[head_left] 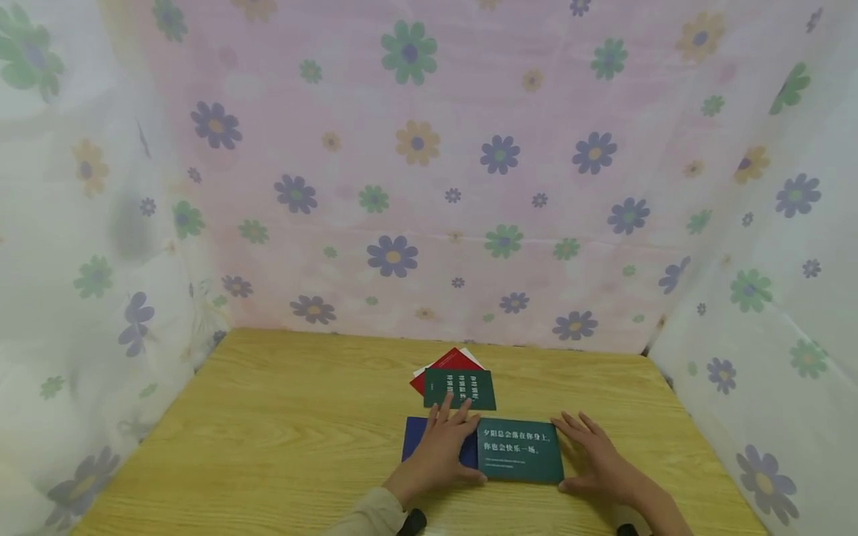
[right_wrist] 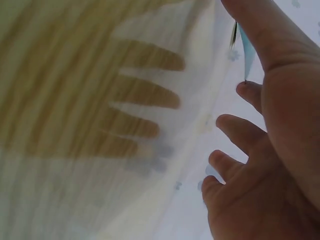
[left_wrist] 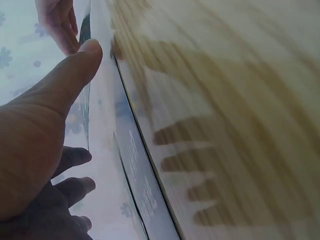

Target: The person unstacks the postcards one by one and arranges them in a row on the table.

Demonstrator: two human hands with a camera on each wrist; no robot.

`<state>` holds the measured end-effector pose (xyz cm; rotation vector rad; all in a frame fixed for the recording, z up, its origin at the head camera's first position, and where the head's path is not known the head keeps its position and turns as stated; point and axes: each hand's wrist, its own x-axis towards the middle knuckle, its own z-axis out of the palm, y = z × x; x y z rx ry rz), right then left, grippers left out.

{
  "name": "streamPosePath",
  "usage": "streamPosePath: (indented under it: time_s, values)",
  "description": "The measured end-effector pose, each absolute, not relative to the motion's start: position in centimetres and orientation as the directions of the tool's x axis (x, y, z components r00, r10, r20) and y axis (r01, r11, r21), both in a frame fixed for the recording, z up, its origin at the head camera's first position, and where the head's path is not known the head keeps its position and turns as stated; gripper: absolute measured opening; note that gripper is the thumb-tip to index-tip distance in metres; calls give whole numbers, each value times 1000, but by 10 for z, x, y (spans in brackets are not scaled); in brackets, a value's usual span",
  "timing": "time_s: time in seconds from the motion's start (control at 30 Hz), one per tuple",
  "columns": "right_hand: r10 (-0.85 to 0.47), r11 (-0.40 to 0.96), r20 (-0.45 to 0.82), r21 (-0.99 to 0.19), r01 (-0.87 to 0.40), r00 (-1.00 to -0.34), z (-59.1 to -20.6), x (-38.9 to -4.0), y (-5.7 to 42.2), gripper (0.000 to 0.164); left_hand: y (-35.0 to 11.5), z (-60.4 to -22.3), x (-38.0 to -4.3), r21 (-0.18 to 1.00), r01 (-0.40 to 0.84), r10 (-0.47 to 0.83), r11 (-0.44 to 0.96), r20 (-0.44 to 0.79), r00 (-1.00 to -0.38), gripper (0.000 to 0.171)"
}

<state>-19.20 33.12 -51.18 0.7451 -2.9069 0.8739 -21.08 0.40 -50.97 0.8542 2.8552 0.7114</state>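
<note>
In the head view, a flowered curtain (head_left: 415,193) backs and flanks the wooden bench (head_left: 268,417). A rear green card (head_left: 462,383) overlaps a red card (head_left: 449,360), a white card (head_left: 472,357) peeking out behind. Nearer, the left hand (head_left: 439,447) hides much of a blue card (head_left: 413,435); its fingers and the right hand's (head_left: 599,461) grasp opposite ends of the front green card (head_left: 520,450). The left wrist view shows that card edge-on. In the right wrist view, thumb and index finger span its end.

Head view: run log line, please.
front green card; left fingers: at left edge; right fingers: at right edge; blue card: at left; red card: behind
</note>
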Motion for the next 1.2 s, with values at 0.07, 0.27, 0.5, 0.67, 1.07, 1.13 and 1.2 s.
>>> streamPosePath:
  time_s: [0.07,0.27,0.5,0.67,1.07,1.13,1.2]
  values:
    - [-446,728,140,-518,-449,-884,-511,-193,334,102,7,-510,-211,448,501,537,741,54,-842,98]
    - [-455,737,103,-514,-439,-884,-508,-195,340,101,14,-510,-214,439,491,531,752,36,-846,99]
    - [-459,741,61,-525,-419,-886,-505,-199,342,99,20,-513,-217,445,474,523,760,16,-852,99]
    - [-487,726,73,-520,-450,-870,-504,-202,345,97,23,-510,-216,443,458,512,771,-2,-859,100]
    - [-490,729,-39,-566,-385,-871,-497,-201,345,95,24,-511,-217,460,445,512,768,-22,-859,97]
    - [-504,723,-46,-568,-392,-863,-497,-202,346,94,23,-511,-217,476,439,512,762,-28,-859,97]
    - [-513,724,-61,-567,-394,-856,-497,-202,347,94,23,-512,-218,486,431,511,761,-39,-859,96]
